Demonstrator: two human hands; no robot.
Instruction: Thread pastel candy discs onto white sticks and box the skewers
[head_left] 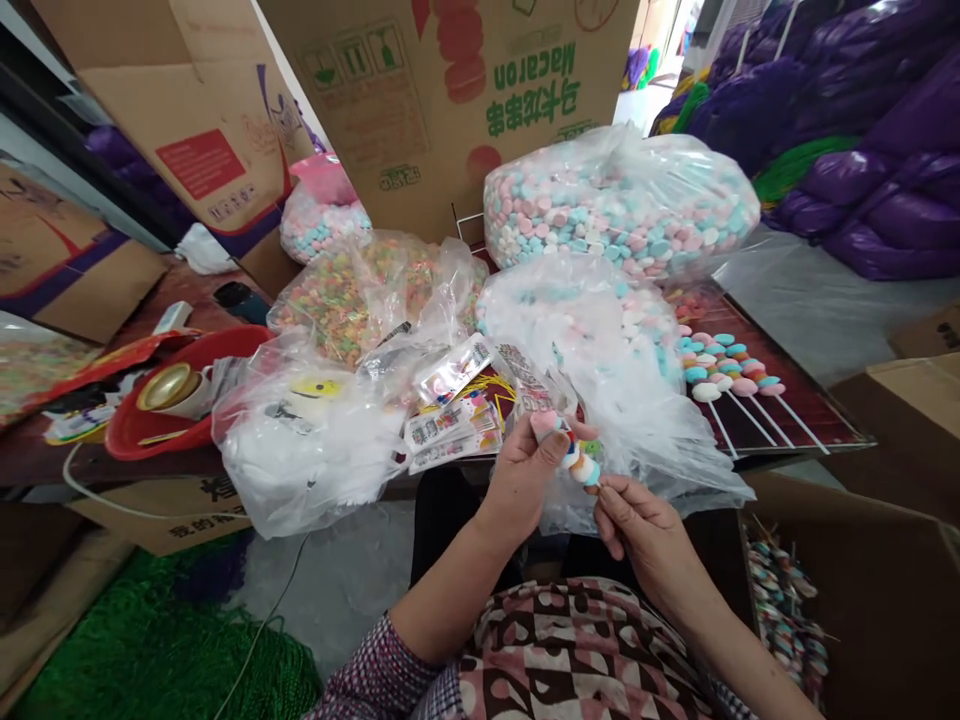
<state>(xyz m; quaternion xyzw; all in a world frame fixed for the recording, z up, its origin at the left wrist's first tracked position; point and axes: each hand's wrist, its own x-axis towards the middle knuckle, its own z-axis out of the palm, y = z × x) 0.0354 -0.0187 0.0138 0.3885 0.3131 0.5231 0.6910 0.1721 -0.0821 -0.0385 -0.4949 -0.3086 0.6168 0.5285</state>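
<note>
My left hand is closed round a marshmallow skewer of pink, white, orange and blue pieces, which seems to sit in a printed clear wrapper. At the lower end of the skewer, the thumb and fingers of my right hand pinch together; the stick there is mostly hidden. Right behind my hands lies an open clear bag of pastel marshmallows. Flat printed wrappers are piled left of my left hand. Several finished-looking skewers rest on the table's right side, white sticks toward me.
Farther back are a full marshmallow bag, a bag of small orange-green candies and a large carton. At left stand a white plastic bag and a red basin. An open box below right holds wrapped skewers.
</note>
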